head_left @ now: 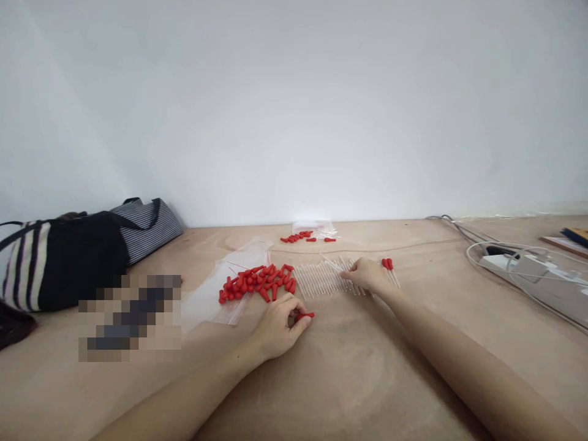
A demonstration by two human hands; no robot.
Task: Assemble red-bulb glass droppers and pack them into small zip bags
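Note:
My left hand (pixel 283 327) is closed around a red rubber dropper bulb (pixel 305 316), whose narrow end sticks out past the fingertips. A heap of similar red bulbs (pixel 257 280) lies just beyond it, partly on a clear plastic bag (pixel 206 305). My right hand (pixel 365 275) reaches over a row of thin clear dropper tubes (pixel 315 282) laid side by side. Its thumb and fingers are pinched on one tube at the row's far side. Right of that hand, two droppers with red bulbs (pixel 387 264) fitted on their ends lie together.
Near the wall are a few more red bulbs (pixel 296 237) and a small clear bag (pixel 312 227). Black and striped bags (pixel 92 251) lie at the left, near a blurred-out patch (pixel 131 318). A white power strip (pixel 533 275) with cables stands at the right.

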